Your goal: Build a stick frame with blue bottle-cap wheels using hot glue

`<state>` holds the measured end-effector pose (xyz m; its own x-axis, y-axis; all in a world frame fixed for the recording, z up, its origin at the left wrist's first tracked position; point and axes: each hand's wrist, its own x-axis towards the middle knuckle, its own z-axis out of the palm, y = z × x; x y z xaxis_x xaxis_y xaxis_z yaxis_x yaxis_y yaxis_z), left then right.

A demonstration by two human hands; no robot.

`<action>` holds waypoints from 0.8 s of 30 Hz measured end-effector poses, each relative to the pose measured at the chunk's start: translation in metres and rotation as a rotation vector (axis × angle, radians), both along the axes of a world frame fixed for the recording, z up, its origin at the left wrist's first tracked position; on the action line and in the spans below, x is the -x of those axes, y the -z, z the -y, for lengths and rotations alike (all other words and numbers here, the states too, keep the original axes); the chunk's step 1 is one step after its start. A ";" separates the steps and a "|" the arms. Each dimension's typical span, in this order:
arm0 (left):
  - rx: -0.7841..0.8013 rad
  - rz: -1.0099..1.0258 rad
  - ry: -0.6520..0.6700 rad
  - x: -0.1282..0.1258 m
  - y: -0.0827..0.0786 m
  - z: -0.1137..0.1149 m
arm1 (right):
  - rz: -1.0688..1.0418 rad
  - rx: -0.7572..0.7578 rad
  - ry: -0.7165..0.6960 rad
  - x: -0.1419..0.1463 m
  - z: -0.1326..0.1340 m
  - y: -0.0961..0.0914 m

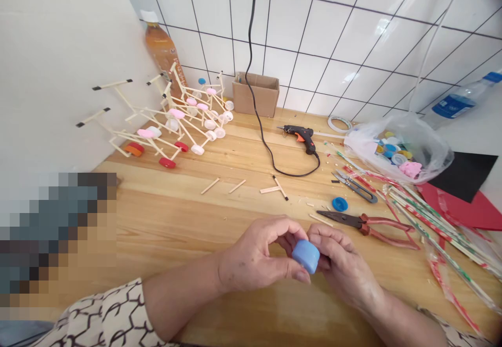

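Observation:
A blue plastic bottle cap (pixel 306 256) is held above the wooden tabletop (pixel 164 216) between my left hand (pixel 253 257) and my right hand (pixel 339 263). Fingers of both hands press on its sides, and its open side is hidden. Close to my right hand lie red-handled pliers (pixel 364 223). A smaller blue cap (pixel 339 204) sits just beyond them, and loose wooden sticks (pixel 210 186) lie farther ahead.
A stick-and-cap wheeled model (pixel 187 132) stands at the back left. A black glue gun (pixel 301 138) with its cord (pixel 254 111) lies near a cardboard box (pixel 254 94). On the right are scissors (pixel 355 187), a plastic bag of caps (pixel 396 150) and striped straws (pixel 431 226).

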<state>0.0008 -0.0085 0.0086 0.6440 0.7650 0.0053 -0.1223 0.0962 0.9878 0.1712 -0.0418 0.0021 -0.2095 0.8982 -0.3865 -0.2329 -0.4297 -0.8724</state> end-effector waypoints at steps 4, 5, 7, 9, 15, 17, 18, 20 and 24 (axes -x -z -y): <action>0.008 -0.002 -0.002 0.000 -0.002 0.003 | 0.021 0.002 0.058 0.004 0.006 0.000; 0.009 -0.003 -0.001 -0.001 -0.003 0.004 | 0.030 0.000 0.070 0.005 0.008 0.000; 0.008 -0.001 -0.002 -0.001 -0.003 0.005 | 0.044 -0.006 0.097 0.006 0.010 -0.001; 0.015 0.003 -0.005 -0.002 -0.003 0.006 | 0.036 -0.002 0.122 0.008 0.013 -0.001; 0.132 -0.002 0.037 -0.002 -0.002 0.002 | 0.014 0.030 0.147 0.008 0.013 0.004; 0.164 0.033 0.033 -0.001 -0.002 -0.001 | 0.044 0.011 0.159 0.005 0.010 0.006; 0.167 0.050 0.027 -0.001 -0.002 -0.002 | 0.061 -0.004 0.172 0.003 0.007 0.007; 0.144 0.059 -0.011 -0.001 0.000 -0.003 | 0.091 -0.027 0.194 0.000 0.003 0.006; 0.018 -0.023 -0.223 -0.004 0.006 -0.003 | 0.082 -0.036 0.234 -0.001 -0.004 0.003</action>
<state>0.0046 -0.0054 0.0024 0.4583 0.8885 -0.0224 -0.1195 0.0866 0.9891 0.1723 -0.0381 -0.0006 0.0368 0.9322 -0.3602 -0.2499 -0.3404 -0.9065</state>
